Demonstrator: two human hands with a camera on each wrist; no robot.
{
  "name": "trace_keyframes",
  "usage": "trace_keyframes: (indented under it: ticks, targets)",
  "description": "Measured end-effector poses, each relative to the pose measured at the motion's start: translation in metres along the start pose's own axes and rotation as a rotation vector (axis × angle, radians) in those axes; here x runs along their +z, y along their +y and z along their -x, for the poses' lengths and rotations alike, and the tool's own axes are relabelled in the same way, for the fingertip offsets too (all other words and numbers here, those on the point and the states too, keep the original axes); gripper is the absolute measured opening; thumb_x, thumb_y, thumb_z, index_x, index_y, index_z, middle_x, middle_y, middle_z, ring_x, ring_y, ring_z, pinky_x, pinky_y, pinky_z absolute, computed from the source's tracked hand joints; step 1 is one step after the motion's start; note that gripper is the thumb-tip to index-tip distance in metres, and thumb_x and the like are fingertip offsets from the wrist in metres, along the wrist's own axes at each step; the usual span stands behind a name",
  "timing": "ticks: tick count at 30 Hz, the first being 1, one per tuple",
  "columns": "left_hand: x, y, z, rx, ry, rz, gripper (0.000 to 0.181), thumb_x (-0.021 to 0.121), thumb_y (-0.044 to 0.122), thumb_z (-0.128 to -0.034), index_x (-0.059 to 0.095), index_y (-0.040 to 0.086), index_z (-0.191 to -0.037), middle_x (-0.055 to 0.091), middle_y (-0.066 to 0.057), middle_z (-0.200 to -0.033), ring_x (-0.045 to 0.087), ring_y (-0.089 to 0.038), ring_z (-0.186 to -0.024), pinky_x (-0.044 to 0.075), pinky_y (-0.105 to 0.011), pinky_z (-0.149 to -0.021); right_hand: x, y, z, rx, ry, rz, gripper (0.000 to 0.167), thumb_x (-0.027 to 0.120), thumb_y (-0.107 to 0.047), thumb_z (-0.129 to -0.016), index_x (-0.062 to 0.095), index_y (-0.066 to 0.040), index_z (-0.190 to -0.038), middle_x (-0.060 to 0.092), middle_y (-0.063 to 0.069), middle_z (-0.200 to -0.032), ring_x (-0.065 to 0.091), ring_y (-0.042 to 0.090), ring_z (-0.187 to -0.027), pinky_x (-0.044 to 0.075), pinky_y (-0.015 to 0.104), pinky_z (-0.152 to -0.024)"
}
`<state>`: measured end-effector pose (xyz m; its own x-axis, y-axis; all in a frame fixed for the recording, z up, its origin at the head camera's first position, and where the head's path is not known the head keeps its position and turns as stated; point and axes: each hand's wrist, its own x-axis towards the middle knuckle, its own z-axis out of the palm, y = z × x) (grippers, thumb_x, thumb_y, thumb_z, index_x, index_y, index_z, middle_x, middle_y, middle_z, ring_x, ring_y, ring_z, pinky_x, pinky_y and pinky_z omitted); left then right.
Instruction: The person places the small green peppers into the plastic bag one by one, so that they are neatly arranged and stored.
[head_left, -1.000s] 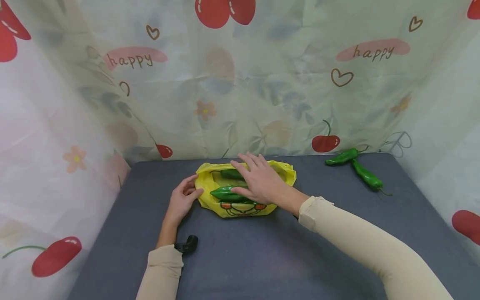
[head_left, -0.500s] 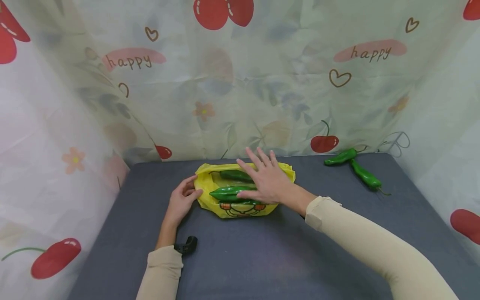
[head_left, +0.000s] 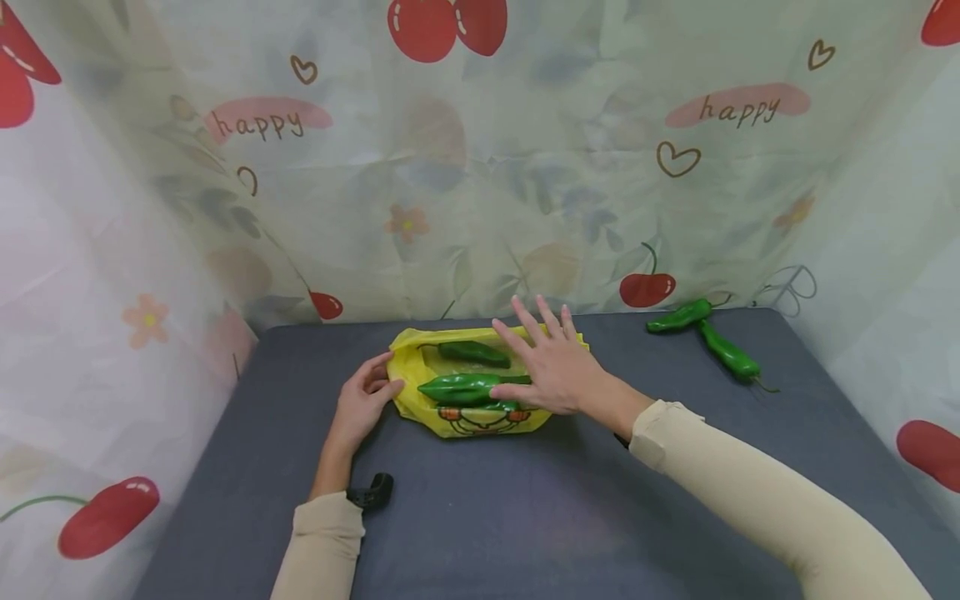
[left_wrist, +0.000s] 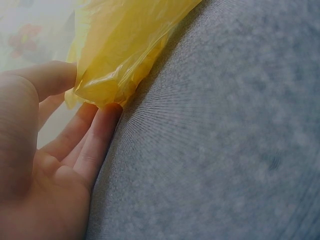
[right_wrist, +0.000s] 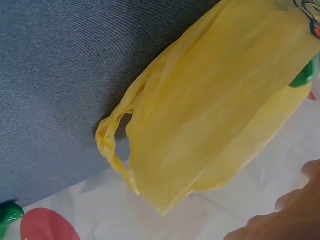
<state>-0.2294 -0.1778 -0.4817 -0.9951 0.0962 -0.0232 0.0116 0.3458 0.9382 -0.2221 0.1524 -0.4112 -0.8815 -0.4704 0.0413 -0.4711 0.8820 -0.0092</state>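
Note:
A yellow plastic bag lies on the dark table, its mouth spread wide. Inside it are green peppers: one dark green pepper at the back and a brighter green pepper at the front, with more green beneath. My left hand holds the bag's left end; in the left wrist view, thumb and fingers meet the yellow plastic. Over the bag's right end hovers my right hand, fingers spread and nothing held, hiding part of the mouth. The right wrist view has its fingertips apart from the bag.
Two green peppers lie near the table's back right, their ends close together. A curtain printed with cherries rises behind the table and along both sides. A black device sits on my left wrist.
My right hand has drawn back to the right across the bag with its fingers spreading, uncovering more of the peppers inside. The left hand and bag stay nearly still.

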Motion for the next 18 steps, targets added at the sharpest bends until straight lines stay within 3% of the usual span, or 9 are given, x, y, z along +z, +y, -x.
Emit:
trace_keyframes:
  ticks: [18]
  targets:
    - [0.001, 0.000, -0.001, -0.013, 0.003, -0.004, 0.057, 0.067, 0.023, -0.1002, 0.047, 0.017, -0.154, 0.059, -0.019, -0.143, 0.061, -0.035, -0.128, 0.049, -0.043, -0.101, 0.002, 0.022, 0.017, 0.066, -0.010, -0.022, 0.097, 0.038, -0.086, -0.090, 0.005, -0.034, -0.165, -0.009, 0.007, -0.174, 0.000, 0.043, -0.160, 0.007, 0.070, -0.123]
